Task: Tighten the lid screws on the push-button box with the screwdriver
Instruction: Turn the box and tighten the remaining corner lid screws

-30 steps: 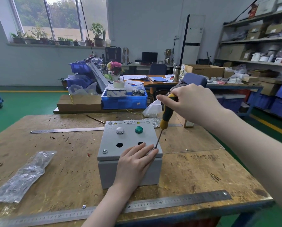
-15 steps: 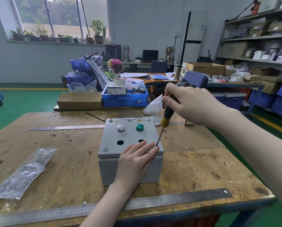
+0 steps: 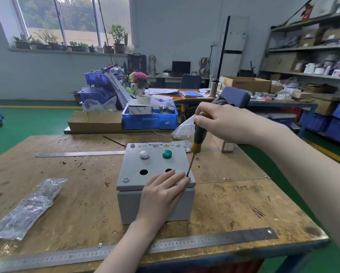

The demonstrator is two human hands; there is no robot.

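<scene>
**Near-right lid screw: driver engaged, little change**

The grey metal push-button box (image 3: 155, 180) sits mid-counter (image 3: 234, 203), unmoved. The yellow-and-black screwdriver (image 3: 197, 137) remains tip-down on the corner screw; the right hand (image 3: 227, 123), its grip wrapped round the handle, has re-gripped slightly. The left hand (image 3: 161, 196) still presses flat on the lid. Tightening judged ongoing.

Worn wooden workbench (image 3: 234, 205), scarred and littered with chips. Long steel ruler (image 3: 214, 240) along the near edge; second steel ruler (image 3: 80, 154) toward the far left. Crumpled clear plastic bag (image 3: 30, 207) near the left edge. Small cardboard box (image 3: 225, 145) and another clear bag (image 3: 183, 130) at the far edge. Beyond the far edge, blue crate (image 3: 150, 120) with a tape roll (image 3: 143, 99) on top, beside a flat cardboard box (image 3: 95, 121). Potted plants (image 3: 70, 43) lined up on the windowsill. Shelving (image 3: 311, 50) with boxes along the right wall. Green floor (image 3: 27, 123).
</scene>
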